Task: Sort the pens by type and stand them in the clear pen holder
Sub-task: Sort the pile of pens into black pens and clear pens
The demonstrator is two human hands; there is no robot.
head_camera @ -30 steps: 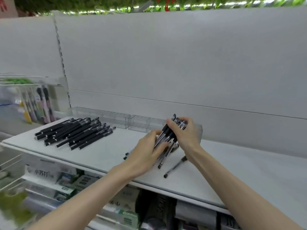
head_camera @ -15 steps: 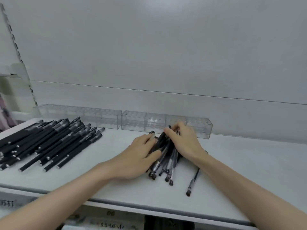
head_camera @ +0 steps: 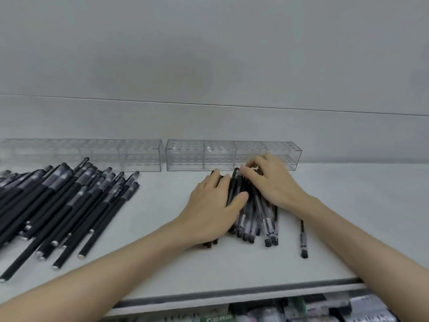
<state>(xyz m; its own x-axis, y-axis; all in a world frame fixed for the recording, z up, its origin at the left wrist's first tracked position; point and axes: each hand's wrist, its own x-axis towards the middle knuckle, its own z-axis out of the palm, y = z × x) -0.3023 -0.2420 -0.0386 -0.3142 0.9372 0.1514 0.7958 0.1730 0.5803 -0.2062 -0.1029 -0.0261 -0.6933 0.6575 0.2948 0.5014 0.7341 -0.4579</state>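
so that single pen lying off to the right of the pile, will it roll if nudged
Probably. The single pen looks slim and round, lying loose on the smooth white shelf, so a sideways nudge would likely roll it. It looks straight and rigid, so it should lift without bending.

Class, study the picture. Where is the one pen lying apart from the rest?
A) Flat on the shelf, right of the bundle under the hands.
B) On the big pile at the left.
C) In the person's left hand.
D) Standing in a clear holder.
A: the lone pen lies flat on the shelf, right of the bundle, touching no other pen.
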